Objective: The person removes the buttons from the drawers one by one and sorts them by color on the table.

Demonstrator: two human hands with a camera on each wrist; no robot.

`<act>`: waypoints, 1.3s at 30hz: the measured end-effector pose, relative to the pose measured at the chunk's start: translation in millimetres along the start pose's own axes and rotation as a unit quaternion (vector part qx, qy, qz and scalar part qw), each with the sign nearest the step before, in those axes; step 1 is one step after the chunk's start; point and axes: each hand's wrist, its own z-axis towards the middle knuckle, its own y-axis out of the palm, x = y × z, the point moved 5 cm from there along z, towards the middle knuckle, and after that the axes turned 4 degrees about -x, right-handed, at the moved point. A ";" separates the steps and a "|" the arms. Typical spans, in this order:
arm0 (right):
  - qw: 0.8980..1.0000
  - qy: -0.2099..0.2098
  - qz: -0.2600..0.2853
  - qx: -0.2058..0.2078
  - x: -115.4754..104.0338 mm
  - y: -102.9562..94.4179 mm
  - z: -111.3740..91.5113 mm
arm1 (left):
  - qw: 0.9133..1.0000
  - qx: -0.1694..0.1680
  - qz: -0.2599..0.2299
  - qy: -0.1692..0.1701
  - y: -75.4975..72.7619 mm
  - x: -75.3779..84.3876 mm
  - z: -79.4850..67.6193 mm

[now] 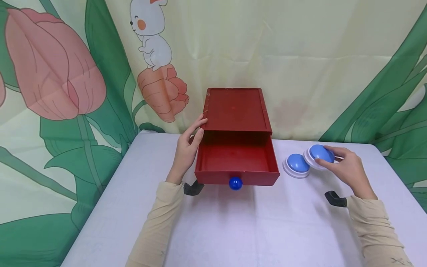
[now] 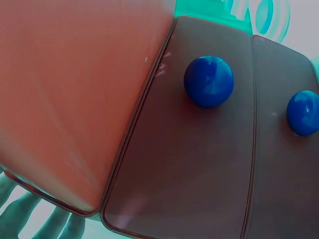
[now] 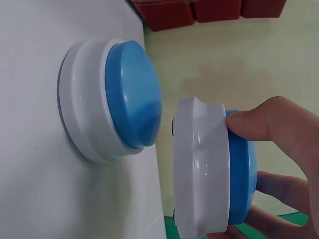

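A raised blue-topped button (image 1: 321, 154) is pinched by the right hand (image 1: 350, 168), its twin (image 1: 296, 165) at eight o'clock, the open drawer unit (image 1: 233, 111) at nine, touched by the left hand's (image 1: 186, 148) extended fingers.

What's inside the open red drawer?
Only the drawer's bare red floor and sides show. Its back end is covered by the cabinet, so I can't tell what's in there.
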 end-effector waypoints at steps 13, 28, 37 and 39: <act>0.999 0.038 -0.015 0.005 22.1 -0.2 -4.3 | 1.000 -0.006 0.005 0.001 4.4 1.1 2.2; 0.998 0.057 -0.015 0.006 40.6 7.2 -2.8 | 1.000 -0.002 0.005 -0.008 3.9 -0.2 1.3; 0.998 0.062 -0.017 -0.006 46.4 17.9 0.5 | 1.000 0.004 0.005 -0.005 -0.2 3.3 -0.5; 0.998 0.063 -0.020 -0.006 47.6 19.0 0.4 | 1.000 0.002 0.006 -0.004 0.3 3.5 -0.2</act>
